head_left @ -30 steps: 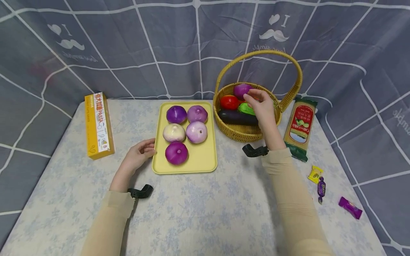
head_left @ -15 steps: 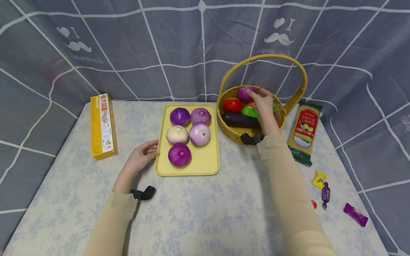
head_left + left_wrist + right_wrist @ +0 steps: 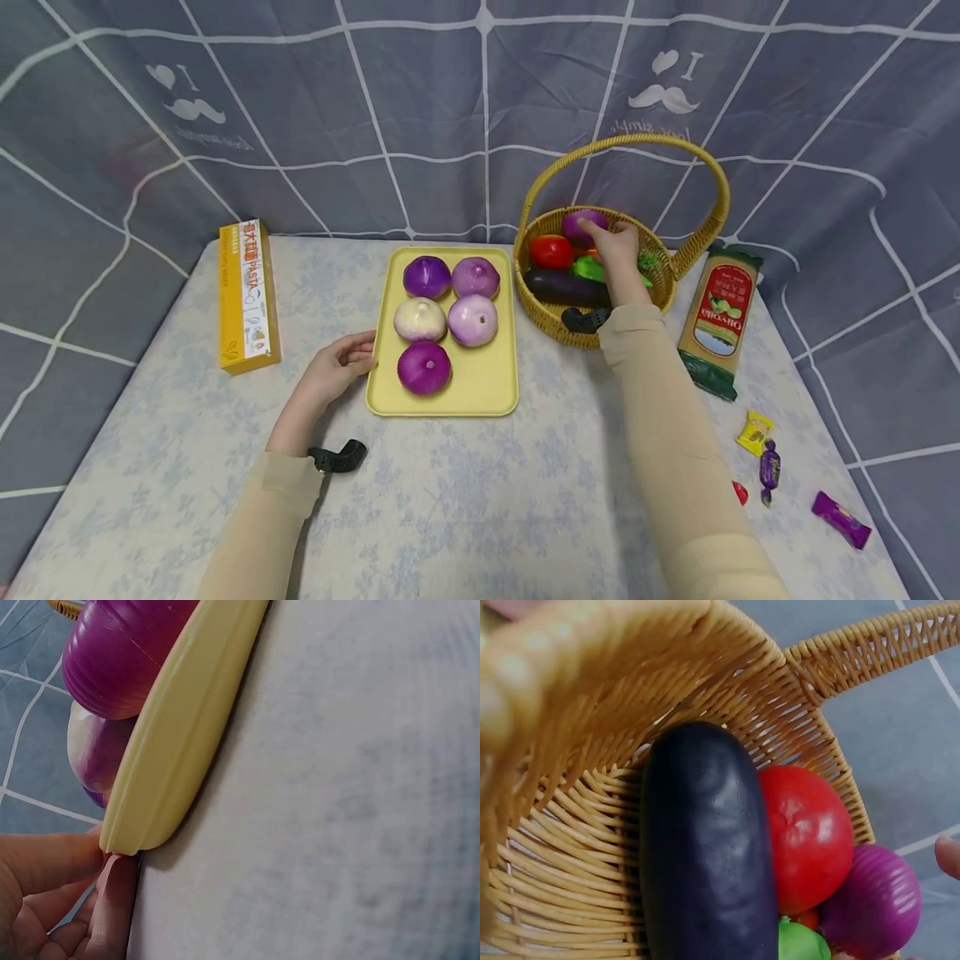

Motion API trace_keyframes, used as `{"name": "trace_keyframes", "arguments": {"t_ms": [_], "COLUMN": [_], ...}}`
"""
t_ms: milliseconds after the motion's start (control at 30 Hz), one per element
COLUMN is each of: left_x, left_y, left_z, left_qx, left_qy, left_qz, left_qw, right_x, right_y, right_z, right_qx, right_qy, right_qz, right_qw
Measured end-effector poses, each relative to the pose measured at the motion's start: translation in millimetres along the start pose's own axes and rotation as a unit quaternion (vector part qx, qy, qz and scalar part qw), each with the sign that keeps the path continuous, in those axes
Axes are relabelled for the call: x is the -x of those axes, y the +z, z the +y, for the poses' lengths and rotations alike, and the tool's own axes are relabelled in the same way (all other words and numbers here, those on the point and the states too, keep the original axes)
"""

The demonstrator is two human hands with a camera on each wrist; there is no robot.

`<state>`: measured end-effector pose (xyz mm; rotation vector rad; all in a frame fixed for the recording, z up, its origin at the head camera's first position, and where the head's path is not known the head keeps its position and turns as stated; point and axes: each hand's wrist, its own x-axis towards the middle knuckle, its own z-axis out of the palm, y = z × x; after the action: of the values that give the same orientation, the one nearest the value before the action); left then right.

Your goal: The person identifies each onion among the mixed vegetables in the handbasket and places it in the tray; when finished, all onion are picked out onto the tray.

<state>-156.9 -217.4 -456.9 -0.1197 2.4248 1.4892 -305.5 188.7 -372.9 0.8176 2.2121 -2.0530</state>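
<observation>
My right hand (image 3: 617, 248) reaches into the wicker basket (image 3: 551, 321), its fingers laid over a purple onion (image 3: 579, 223) at the back. In the right wrist view one fingertip (image 3: 949, 859) hovers just clear of that onion (image 3: 874, 900). Beside it lie a red tomato (image 3: 806, 836), a dark eggplant (image 3: 705, 847) and a green vegetable (image 3: 802, 941). My left hand (image 3: 341, 367) rests on the table, thumb and a finger touching the left edge of the yellow tray (image 3: 480, 392). The tray (image 3: 180, 742) holds several purple and pale onions (image 3: 423, 367).
A yellow pasta box (image 3: 247, 296) lies at the left. A spaghetti packet (image 3: 722, 317) lies to the right of the basket. Wrapped candies (image 3: 757, 433) are scattered near the right front edge. A grey checked cloth backs the table.
My right hand has pushed further into the basket, from above the green vegetable up onto the purple onion. The left hand has stayed at the tray's edge.
</observation>
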Motion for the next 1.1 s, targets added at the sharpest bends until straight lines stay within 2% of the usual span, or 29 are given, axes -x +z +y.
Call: {"name": "trace_keyframes", "arguments": {"t_ms": [233,367,633,967,1100], "left_x": [-1.0,-0.8,0.1,1.8,1.9], "left_y": [-0.1,0.3,0.0,0.2,-1.0], "left_z": [0.0,0.0,-1.3,1.3,1.4], "left_qx": [0.004,0.005,0.005,0.009,0.008], "left_qy": [-0.003,0.000,0.000,0.004,0.006], "left_qz": [0.001,0.001,0.002,0.004,0.003], "left_qw": [1.0000,1.0000,1.0000,0.9999,0.9999], "right_x": [-3.7,-6.7,-14.5,-14.0,-12.5], "right_y": [6.4,9.3,12.5,17.1,18.4], "right_z": [-4.0,-3.3,6.6,3.2,2.6], "right_qx": [-0.006,-0.018,0.057,0.134,0.138], "right_qy": [0.022,0.032,0.012,0.007,0.001], "right_qz": [-0.022,-0.014,0.026,0.032,0.034], "right_qw": [0.999,0.999,0.998,0.991,0.990]}}
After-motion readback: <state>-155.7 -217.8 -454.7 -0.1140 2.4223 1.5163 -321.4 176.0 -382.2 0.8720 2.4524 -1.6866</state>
